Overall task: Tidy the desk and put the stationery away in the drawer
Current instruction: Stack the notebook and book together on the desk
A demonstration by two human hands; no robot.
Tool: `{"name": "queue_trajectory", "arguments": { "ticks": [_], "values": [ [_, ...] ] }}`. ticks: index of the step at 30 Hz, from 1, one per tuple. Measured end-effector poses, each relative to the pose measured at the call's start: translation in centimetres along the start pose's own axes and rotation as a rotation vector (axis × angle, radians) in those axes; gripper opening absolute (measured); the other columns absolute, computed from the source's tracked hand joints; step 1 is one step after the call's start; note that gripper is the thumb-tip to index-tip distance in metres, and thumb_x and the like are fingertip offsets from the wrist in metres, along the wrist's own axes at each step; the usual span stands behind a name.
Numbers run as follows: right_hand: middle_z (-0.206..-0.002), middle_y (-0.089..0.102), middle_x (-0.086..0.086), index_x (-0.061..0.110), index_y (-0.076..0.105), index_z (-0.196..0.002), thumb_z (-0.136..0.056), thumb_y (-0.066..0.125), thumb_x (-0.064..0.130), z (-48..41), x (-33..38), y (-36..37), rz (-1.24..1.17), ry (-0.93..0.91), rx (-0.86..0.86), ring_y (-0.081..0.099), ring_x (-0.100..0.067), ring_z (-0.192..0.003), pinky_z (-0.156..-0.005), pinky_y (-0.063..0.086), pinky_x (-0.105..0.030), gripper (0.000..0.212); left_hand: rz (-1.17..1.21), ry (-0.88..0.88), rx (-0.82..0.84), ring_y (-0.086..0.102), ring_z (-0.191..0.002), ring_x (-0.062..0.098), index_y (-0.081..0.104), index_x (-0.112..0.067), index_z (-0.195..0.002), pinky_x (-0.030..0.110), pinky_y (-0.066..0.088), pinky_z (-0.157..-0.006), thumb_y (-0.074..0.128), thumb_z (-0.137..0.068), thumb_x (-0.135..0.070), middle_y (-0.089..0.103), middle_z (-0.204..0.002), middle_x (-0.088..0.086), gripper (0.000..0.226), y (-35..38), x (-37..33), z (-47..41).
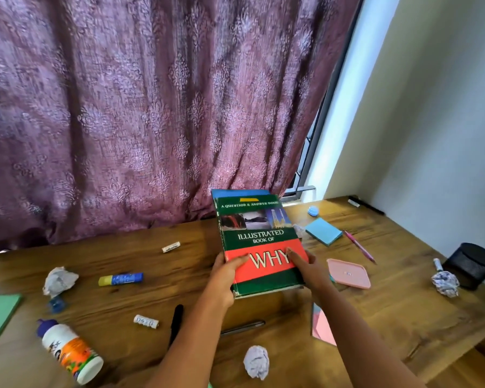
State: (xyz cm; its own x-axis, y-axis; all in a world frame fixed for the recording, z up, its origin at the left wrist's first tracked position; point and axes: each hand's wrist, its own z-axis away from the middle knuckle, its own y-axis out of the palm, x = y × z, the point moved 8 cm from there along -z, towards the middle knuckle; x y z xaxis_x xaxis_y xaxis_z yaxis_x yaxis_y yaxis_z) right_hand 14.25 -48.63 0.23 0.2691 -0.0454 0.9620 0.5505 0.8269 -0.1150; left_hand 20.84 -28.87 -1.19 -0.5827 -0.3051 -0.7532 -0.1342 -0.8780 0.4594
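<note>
Gripping the green and red hardcover book titled "Illustrated Book of Why" (259, 242) at its near end, we have the left hand (227, 275) curled round the left edge, thumb on the cover. The right hand (310, 268) clasps the right edge the same way. The book's near end looks raised off the brown wooden desk (403, 303), and its far end lies over a blue book (235, 192) by the curtain.

We judge the tidying barely begun. Loose stationery is scattered widely:
- a blue and yellow glue stick (121, 279)
- a black marker (176, 323)
- a pink pen (359, 246)
- a blue pad of sticky notes (323, 231)
- a white bottle with an orange label (69, 351)

Three crumpled paper balls (60, 280) also wait to be cleared, one at the left, one at the near edge and one beside the black mesh pen holder (472, 264). We cannot see the drawer from here, so nothing shows as put away. Stacking the books seems to be the step in hand, with nearly everything else left to gather.
</note>
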Motion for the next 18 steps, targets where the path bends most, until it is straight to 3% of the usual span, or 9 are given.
{"name": "queue_trajectory", "arguments": {
  "ticks": [2,6,9,12,15,18],
  "values": [
    [-0.107,0.071,-0.014,0.015,0.059,-0.117,-0.082,0.070,0.030,1.1,1.1,-0.7,-0.101,-0.094,0.036,0.069,-0.030,-0.095,-0.088,0.055,-0.050,0.039,-0.024,0.058,0.080,0.067,-0.082,0.027,0.053,-0.021,-0.114,0.041,0.055,-0.068,0.068,-0.078,0.006,0.070,-0.095,0.012,0.047,1.4,-1.2,1.3],
    [-0.110,0.070,-0.012,0.025,0.046,-0.124,-0.074,0.075,0.023,3.5,3.5,-4.1,-0.172,-0.203,0.040,0.070,-0.030,-0.094,-0.083,0.057,-0.047,0.058,-0.139,0.133,0.219,0.069,-0.075,0.024,0.050,-0.020,-0.113,0.035,0.056,-0.061,0.062,-0.072,0.020,0.071,-0.091,0.010,0.059,4.5,-2.5,4.0],
    [-0.109,0.069,-0.018,0.016,0.048,-0.119,-0.075,0.073,0.012,5.3,4.5,-6.8,-0.124,-0.264,0.072,0.071,-0.029,-0.088,-0.071,0.059,-0.040,0.051,-0.264,0.144,0.289,0.070,-0.080,0.029,0.049,-0.021,-0.115,0.040,0.058,-0.066,0.063,-0.069,0.021,0.070,-0.100,0.014,0.064,6.8,-1.6,5.9],
    [-0.104,0.068,-0.020,0.009,0.053,-0.106,-0.075,0.072,0.002,7.7,3.4,-9.3,-0.130,-0.273,0.062,0.071,-0.026,-0.083,-0.067,0.058,-0.034,0.037,-0.341,0.196,0.272,0.069,-0.084,0.033,0.054,-0.022,-0.107,0.046,0.057,-0.076,0.075,-0.065,0.011,0.071,-0.100,0.014,0.058,8.5,0.0,7.6],
    [-0.095,0.070,-0.013,0.009,0.052,-0.105,-0.068,0.080,0.005,10.3,0.8,-11.7,-0.171,-0.247,0.043,0.072,-0.024,-0.078,-0.063,0.058,-0.032,0.046,-0.322,0.274,0.201,0.070,-0.083,0.030,0.058,-0.015,-0.106,0.043,0.058,-0.074,0.086,-0.058,-0.002,0.072,-0.096,0.011,0.057,9.4,2.4,9.6],
    [-0.094,0.069,-0.012,0.012,0.052,-0.106,-0.075,0.073,-0.003,12.1,-1.8,-13.5,-0.203,-0.219,0.042,0.071,-0.024,-0.077,-0.064,0.059,-0.033,0.040,-0.292,0.348,0.116,0.070,-0.090,0.031,0.060,-0.018,-0.104,0.048,0.056,-0.082,0.089,-0.049,-0.019,0.073,-0.098,0.008,0.062,9.5,4.7,11.6]
  ]
}}
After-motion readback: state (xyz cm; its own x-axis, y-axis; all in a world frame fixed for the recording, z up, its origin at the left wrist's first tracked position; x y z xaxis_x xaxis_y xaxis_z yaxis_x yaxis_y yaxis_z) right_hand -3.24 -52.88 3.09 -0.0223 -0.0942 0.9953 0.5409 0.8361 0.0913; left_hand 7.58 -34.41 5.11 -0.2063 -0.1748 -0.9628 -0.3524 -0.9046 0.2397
